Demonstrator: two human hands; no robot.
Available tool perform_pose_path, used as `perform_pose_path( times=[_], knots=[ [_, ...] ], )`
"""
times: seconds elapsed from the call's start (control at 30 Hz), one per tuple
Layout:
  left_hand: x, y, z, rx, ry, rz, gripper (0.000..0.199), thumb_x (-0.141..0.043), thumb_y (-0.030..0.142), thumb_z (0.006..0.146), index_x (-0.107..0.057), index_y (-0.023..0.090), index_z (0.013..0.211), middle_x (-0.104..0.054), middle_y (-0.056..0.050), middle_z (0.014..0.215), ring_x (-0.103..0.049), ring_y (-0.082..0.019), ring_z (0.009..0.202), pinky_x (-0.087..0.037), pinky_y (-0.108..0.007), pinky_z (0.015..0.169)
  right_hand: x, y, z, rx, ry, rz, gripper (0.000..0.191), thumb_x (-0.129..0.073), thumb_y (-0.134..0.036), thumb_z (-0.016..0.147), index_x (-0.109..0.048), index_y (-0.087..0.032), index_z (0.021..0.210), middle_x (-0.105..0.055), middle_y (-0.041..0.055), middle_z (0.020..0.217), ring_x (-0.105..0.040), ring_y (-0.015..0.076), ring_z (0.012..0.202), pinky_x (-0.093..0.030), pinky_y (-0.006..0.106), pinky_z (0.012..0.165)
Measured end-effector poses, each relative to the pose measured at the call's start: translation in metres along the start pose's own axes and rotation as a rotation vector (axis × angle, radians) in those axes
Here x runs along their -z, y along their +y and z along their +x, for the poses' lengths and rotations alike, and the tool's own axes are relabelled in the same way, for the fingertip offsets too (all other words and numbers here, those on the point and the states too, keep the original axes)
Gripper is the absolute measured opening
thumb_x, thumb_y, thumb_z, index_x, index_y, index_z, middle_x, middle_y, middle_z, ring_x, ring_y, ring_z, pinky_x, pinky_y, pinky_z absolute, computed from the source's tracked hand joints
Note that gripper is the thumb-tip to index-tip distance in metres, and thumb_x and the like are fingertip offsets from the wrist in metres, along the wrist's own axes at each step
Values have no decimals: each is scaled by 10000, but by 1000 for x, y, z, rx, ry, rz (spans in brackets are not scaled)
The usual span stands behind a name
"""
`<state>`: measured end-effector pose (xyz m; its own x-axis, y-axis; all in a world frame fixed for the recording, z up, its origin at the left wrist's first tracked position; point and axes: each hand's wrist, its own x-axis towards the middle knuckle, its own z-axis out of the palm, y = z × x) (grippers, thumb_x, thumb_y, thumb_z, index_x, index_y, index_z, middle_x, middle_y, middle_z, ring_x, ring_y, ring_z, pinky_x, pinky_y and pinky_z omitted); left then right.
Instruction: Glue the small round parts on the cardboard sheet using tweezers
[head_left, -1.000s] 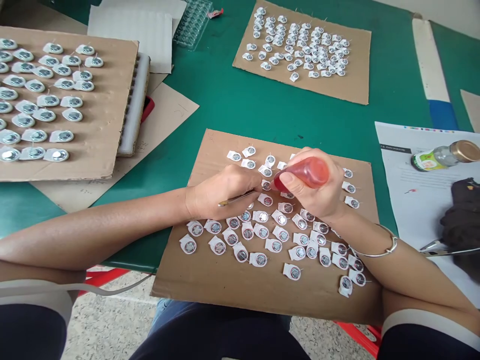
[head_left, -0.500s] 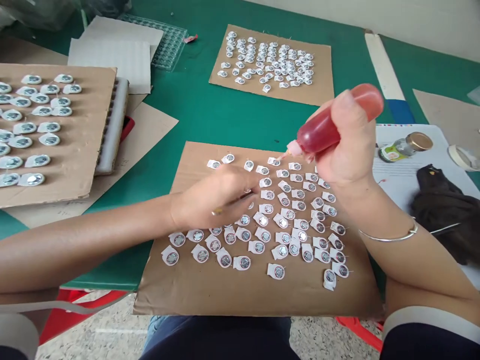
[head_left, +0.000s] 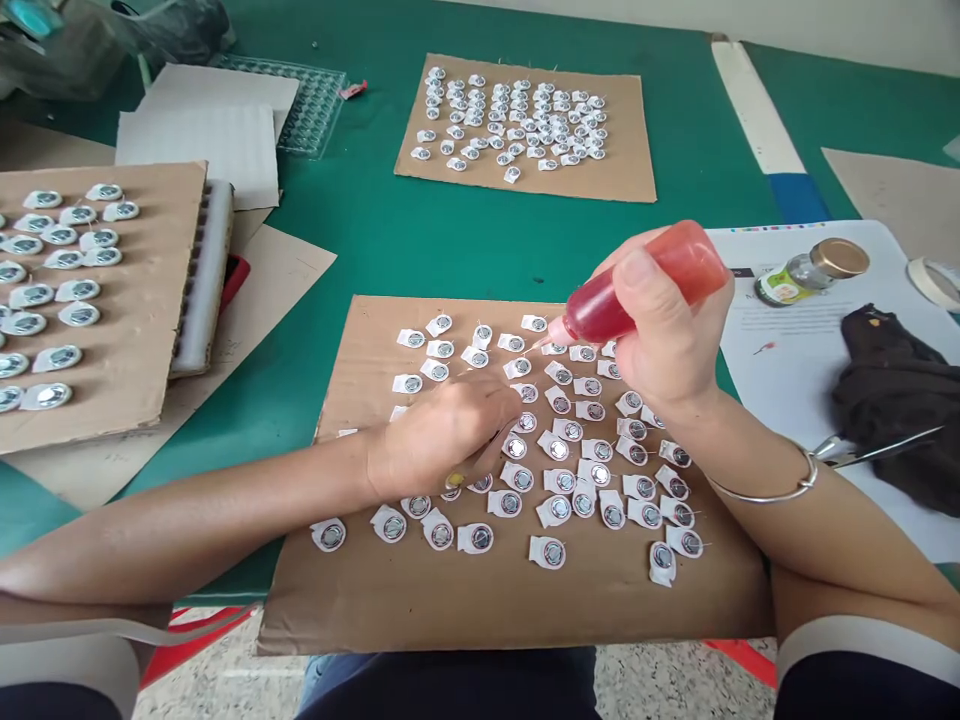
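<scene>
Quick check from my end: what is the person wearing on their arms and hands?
Both hands are bare, with no gloves and no rings that I can make out. The right hand has a thin silver bangle at the wrist. The left hand and its forearm carry nothing. Dark short sleeves with a white band cover both upper arms.

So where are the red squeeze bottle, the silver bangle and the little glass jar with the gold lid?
red squeeze bottle (head_left: pixel 600 308): head view, on its red body near the nozzle.
silver bangle (head_left: pixel 780 492): head view, on the band's lower curve at the wrist.
glass jar (head_left: pixel 808 271): head view, on its clear side.
</scene>
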<state>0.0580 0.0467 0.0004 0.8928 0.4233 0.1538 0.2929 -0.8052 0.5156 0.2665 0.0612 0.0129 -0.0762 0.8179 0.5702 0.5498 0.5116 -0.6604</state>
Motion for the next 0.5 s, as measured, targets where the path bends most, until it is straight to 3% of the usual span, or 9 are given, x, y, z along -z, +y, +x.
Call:
perform_pose_path(
  times=[0.13, 0.3, 0.5],
  knots=[
    [0, 1, 3, -15, -6, 9, 153, -447, 9, 717, -508, 148, 700, -546, -24, 680, -485, -116, 634, -435, -268, 593, -2, 4, -2, -131, 29, 179, 303, -528, -533, 819, -546, -244, 909, -563, 24, 736, -626, 184, 734, -526, 300, 548],
    [-4, 4, 5, -52, 11, 127, 158, -433, 5, 696, -497, 139, 644, -499, -27, 623, -430, -122, 587, -405, -278, 544, -3, -1, 0, -257, 104, 349, 298, -591, -502, 783, -535, -213, 731, -522, -11, 638, -569, 131, 572, -481, 278, 492],
    [-16, 13, 2, -223, 40, 440, 183, -420, -8, 728, -514, 131, 656, -539, -54, 633, -500, -162, 619, -443, -320, 585, -5, -14, -2, -261, -76, 259, 300, -710, -426, 685, -528, -189, 696, -549, -8, 610, -545, 113, 538, -442, 261, 481]
  ],
)
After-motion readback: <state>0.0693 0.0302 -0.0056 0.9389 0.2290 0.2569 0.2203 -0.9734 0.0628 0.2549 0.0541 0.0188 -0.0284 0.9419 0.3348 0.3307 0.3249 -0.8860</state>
